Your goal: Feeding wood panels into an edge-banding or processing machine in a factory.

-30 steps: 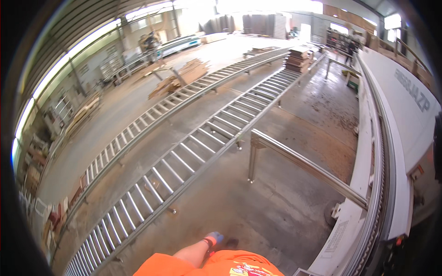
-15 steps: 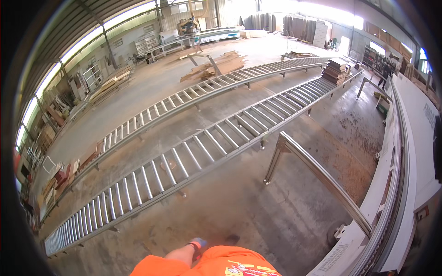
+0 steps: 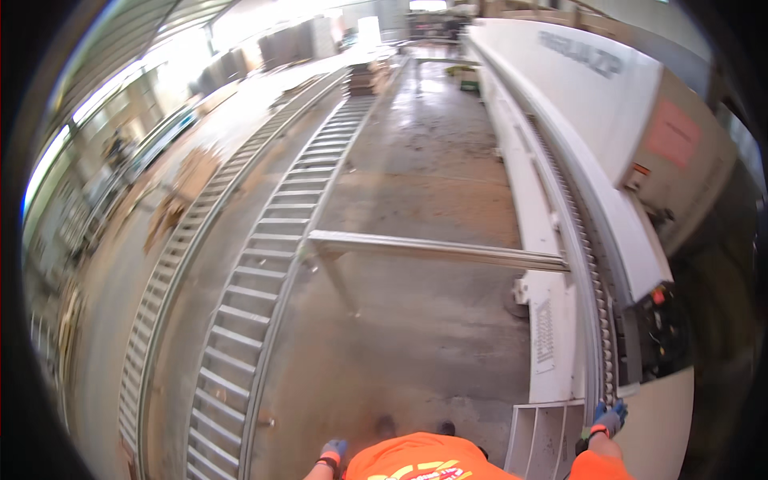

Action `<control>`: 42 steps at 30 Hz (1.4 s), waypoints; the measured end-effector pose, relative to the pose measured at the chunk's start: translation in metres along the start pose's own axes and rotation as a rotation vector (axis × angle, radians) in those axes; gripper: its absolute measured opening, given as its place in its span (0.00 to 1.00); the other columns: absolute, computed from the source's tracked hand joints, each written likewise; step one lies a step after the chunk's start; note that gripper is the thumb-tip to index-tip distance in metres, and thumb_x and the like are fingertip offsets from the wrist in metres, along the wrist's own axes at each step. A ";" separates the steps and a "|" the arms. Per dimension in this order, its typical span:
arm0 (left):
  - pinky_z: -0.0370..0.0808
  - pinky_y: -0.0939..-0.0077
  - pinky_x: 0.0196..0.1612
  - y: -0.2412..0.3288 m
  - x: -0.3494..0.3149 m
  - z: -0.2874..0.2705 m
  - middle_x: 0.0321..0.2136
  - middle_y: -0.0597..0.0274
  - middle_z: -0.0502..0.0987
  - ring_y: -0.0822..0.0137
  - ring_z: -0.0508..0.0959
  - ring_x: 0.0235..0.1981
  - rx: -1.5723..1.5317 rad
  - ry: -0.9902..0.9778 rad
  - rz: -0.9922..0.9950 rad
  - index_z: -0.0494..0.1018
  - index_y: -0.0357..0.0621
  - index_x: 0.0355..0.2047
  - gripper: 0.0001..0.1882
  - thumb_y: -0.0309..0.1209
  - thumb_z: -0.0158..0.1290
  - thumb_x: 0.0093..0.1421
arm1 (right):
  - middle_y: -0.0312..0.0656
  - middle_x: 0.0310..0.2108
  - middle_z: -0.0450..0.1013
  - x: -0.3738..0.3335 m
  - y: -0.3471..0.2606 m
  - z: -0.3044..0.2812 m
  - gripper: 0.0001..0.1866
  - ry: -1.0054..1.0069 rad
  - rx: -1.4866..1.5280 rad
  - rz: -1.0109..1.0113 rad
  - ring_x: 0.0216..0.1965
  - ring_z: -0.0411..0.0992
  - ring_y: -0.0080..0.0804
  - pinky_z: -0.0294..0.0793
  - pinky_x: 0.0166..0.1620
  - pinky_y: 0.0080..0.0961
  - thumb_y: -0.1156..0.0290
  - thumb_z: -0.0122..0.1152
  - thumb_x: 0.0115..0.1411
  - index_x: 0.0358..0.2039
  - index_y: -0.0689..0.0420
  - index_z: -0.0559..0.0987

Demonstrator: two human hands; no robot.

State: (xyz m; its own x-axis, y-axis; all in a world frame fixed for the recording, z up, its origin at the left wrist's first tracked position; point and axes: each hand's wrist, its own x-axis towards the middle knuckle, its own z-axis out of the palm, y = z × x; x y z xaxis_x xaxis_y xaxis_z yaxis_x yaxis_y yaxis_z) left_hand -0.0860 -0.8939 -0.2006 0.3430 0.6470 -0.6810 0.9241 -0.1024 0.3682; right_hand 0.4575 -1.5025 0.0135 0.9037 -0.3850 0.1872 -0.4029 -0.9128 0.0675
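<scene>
My left hand, in a blue-grey glove with an orange cuff, hangs low beside my orange shirt and holds nothing. My right hand, gloved the same way, is raised at the near end of the long white machine. It sits by the machine's roller track, at the edge of a pale board. Whether its fingers grip the board is unclear. The toes of my shoes show on the concrete floor.
Two long roller conveyors run away on the left. A metal rail on a leg crosses from the conveyor to the machine. A stack of boards stands far off. Wood piles lie beyond the conveyors.
The view has swung to the right, so the white machine now lies close on my right. My right hand has come into view at its end. My left hand stays low.
</scene>
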 end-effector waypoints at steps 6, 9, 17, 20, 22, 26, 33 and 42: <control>0.74 0.58 0.53 0.080 0.032 -0.025 0.45 0.45 0.81 0.47 0.80 0.49 0.066 -0.009 0.167 0.81 0.46 0.44 0.24 0.50 0.51 0.59 | 0.56 0.67 0.61 -0.023 0.007 -0.020 0.43 -0.014 0.046 0.009 0.68 0.58 0.55 0.59 0.67 0.48 0.42 0.62 0.58 0.65 0.57 0.66; 0.75 0.59 0.52 0.116 0.037 -0.035 0.45 0.46 0.81 0.47 0.80 0.49 0.084 -0.067 0.229 0.80 0.46 0.46 0.22 0.48 0.51 0.61 | 0.57 0.67 0.61 -0.026 0.016 -0.018 0.43 -0.028 0.040 0.019 0.68 0.57 0.55 0.58 0.68 0.47 0.40 0.61 0.58 0.65 0.58 0.67; 0.78 0.57 0.36 0.080 0.092 -0.042 0.29 0.51 0.82 0.50 0.81 0.31 0.694 0.033 0.795 0.78 0.48 0.26 0.06 0.32 0.52 0.56 | 0.57 0.60 0.68 0.006 -0.002 0.014 0.39 0.161 0.029 -0.192 0.62 0.65 0.56 0.67 0.62 0.45 0.37 0.59 0.58 0.58 0.57 0.73; 0.77 0.61 0.39 0.100 0.077 -0.039 0.33 0.47 0.83 0.51 0.82 0.33 -0.008 -0.154 0.191 0.80 0.38 0.36 0.20 0.43 0.50 0.59 | 0.56 0.61 0.68 -0.008 0.006 -0.001 0.40 0.144 0.009 -0.115 0.62 0.65 0.56 0.67 0.62 0.46 0.36 0.57 0.58 0.59 0.56 0.73; 0.74 0.68 0.32 0.085 0.077 -0.036 0.33 0.56 0.83 0.61 0.81 0.31 0.013 -0.194 0.158 0.79 0.41 0.40 0.19 0.44 0.51 0.60 | 0.56 0.61 0.68 -0.006 0.006 0.000 0.41 0.177 -0.001 -0.125 0.62 0.66 0.56 0.67 0.62 0.46 0.35 0.56 0.58 0.60 0.56 0.73; 0.71 0.73 0.27 0.049 0.070 -0.029 0.33 0.65 0.82 0.69 0.81 0.29 0.008 -0.226 0.132 0.77 0.44 0.45 0.20 0.44 0.52 0.62 | 0.54 0.58 0.70 -0.008 0.011 -0.001 0.40 0.173 0.000 -0.131 0.60 0.67 0.54 0.69 0.60 0.46 0.36 0.57 0.58 0.58 0.59 0.73; 0.71 0.73 0.28 0.042 0.048 -0.015 0.33 0.63 0.82 0.68 0.81 0.30 -0.086 -0.254 0.115 0.77 0.44 0.46 0.20 0.45 0.52 0.63 | 0.51 0.51 0.74 -0.011 0.018 -0.005 0.37 0.220 0.022 -0.189 0.53 0.71 0.53 0.71 0.55 0.45 0.40 0.61 0.58 0.54 0.61 0.75; 0.75 0.69 0.32 0.030 0.040 -0.022 0.30 0.59 0.82 0.65 0.81 0.28 -0.027 -0.129 0.164 0.78 0.38 0.43 0.20 0.43 0.51 0.62 | 0.56 0.54 0.72 -0.014 0.001 -0.005 0.37 0.184 0.064 -0.185 0.56 0.69 0.56 0.69 0.58 0.45 0.43 0.61 0.59 0.56 0.61 0.73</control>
State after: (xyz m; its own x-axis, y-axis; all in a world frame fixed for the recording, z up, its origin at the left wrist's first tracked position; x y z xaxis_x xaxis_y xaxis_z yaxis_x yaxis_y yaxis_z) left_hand -0.0483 -0.8545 -0.2032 0.5092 0.5207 -0.6853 0.8497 -0.1773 0.4966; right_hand 0.4440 -1.4970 0.0156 0.9174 -0.1848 0.3525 -0.2179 -0.9743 0.0565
